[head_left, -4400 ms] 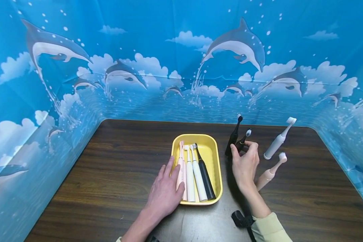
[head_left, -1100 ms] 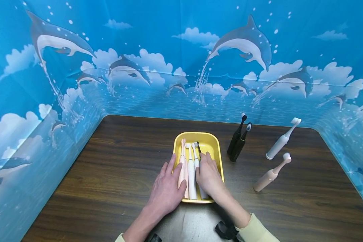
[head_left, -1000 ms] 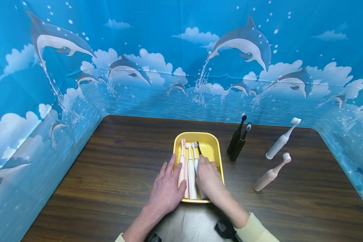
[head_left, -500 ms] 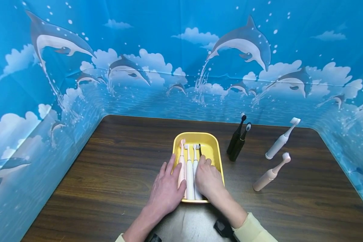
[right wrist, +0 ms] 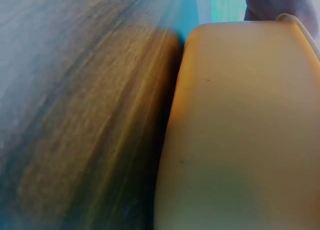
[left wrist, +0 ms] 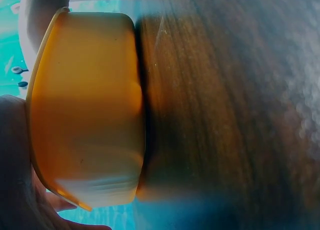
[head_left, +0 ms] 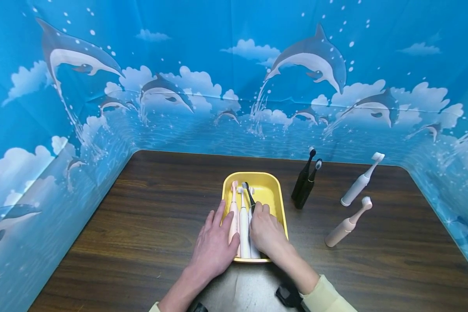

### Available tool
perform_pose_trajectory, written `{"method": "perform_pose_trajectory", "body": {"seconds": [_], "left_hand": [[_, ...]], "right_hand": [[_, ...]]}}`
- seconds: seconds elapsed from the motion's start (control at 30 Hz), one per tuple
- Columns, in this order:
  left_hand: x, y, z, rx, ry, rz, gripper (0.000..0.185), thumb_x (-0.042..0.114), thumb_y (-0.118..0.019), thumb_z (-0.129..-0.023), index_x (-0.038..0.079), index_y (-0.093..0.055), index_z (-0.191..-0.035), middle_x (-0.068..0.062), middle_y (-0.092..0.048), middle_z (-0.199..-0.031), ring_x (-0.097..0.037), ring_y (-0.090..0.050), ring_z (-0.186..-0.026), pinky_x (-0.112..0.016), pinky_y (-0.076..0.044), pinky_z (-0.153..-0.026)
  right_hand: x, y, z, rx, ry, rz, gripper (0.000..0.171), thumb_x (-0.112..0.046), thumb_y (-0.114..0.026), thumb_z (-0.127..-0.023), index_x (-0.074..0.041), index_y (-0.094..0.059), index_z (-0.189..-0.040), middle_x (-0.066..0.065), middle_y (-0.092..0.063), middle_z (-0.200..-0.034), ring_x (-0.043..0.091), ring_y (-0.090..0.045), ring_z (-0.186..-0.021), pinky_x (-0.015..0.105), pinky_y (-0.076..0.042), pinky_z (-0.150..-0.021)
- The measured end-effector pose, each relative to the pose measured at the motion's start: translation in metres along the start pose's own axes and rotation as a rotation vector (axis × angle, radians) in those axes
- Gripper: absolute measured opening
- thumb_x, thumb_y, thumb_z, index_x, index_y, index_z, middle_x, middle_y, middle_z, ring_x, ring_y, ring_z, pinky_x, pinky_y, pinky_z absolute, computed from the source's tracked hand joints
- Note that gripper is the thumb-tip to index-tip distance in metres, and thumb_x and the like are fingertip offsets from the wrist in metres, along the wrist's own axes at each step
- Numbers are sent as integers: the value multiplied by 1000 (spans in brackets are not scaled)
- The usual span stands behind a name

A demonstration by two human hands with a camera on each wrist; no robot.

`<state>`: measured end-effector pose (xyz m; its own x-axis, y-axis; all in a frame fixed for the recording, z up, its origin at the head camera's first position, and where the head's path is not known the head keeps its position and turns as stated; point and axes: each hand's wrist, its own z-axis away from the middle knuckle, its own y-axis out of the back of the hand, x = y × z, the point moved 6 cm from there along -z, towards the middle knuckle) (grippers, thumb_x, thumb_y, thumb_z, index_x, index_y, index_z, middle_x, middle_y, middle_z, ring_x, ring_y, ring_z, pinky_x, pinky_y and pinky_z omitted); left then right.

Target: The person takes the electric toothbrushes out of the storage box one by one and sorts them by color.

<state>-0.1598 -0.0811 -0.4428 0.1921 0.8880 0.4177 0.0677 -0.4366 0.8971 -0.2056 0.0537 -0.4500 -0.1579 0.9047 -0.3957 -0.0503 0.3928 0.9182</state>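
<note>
Since a moment ago the black toothbrush [head_left: 251,198] has come up at its head end: it now tilts out of the row, bristles raised toward the far wall, where it lay flat before, and my right hand [head_left: 266,232] has curled tighter over its handle.

Wood-grain surface [head_left: 140,234] first, with the yellow tray [head_left: 274,190] in the middle of it, long side running away from me. Both of my hands sit at its near end. My left hand [head_left: 214,247] lies flat and relaxed on the tray's left rim, thumb against the pink toothbrush [head_left: 233,208]. My right hand grips the black toothbrush low on the handle, fingers wrapped over it; the handle itself is hidden under them.

That brush's long axis points away from me and slightly left, rising from my hand. My right hand is the nearer one and already has it. Beside it lies the white toothbrush [head_left: 243,221], flat, touching the pink one.

To the right, apart from the tray, lie two black brushes [head_left: 305,188], a grey-white brush [head_left: 356,187] and a second pink brush [head_left: 345,225].
</note>
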Motion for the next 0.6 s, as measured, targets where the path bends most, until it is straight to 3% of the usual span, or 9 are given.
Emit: {"method": "perform_pose_trajectory", "body": {"seconds": [0.2,0.3,0.47,0.6], "left_hand": [[1,0,0,4,-4,-6,54,31,-62,-94,8,-59,-143,-10,-29,-166,-50,-39,-141,-66,-41,-103],[1,1,0,4,-2,-8,54,32,-62,-94,9,-59,-143,-9,-28,-167,-50,-38,-141,-66,-41,-103],[2,2,0,2,-4,-10,54,32,-62,-94,9,-59,-143,-9,-28,-167,-50,-38,-141,-65,-41,-103],[2,2,0,-3,-4,-16,54,31,-62,-95,8,-59,-143,-10,-28,-167,-50,-38,-141,-65,-41,-103]], "right_hand": [[-3,3,0,-15,7,60,41,-16,-62,-100,1,-53,-135,13,-54,-94,23,-55,-66,38,-46,-51],[-3,8,1,-16,5,49,47,-19,-66,-98,-1,-53,-139,15,-59,-101,25,-59,-70,39,-50,-54],[-3,18,3,14,19,-20,49,-19,-71,-96,-1,-56,-139,18,-64,-111,35,-68,-82,49,-56,-67],[-2,24,5,20,37,-109,49,-17,-72,-95,-2,-57,-139,17,-66,-117,34,-69,-90,50,-56,-74]]}}
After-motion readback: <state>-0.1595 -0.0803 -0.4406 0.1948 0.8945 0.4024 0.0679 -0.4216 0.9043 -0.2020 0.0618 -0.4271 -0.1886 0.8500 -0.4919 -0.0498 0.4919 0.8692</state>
